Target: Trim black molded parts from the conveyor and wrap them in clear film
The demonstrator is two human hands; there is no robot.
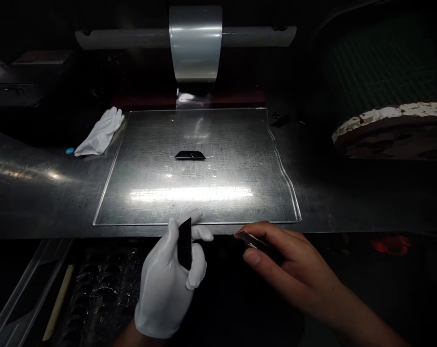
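My left hand (171,279), in a white glove, is closed on a small flat black piece (184,242) held upright just below the table's front edge. My bare right hand (291,267) pinches another thin dark piece (254,241) with a shiny edge, level with the same edge. On the clear plastic sheet (139,193) in front of me lies a third small black piece (190,155), near its middle. A roll of clear film (195,43) hangs on a bar at the back, its loose end reaching down to the sheet.
A spare white glove (101,132) and a small blue dot (70,151) lie left of the sheet on the metal table (30,183). A round, white-flecked object (392,127) sits at the right. Below the table on the left are a tray of moulded plastic (95,289) and a stick (57,303).
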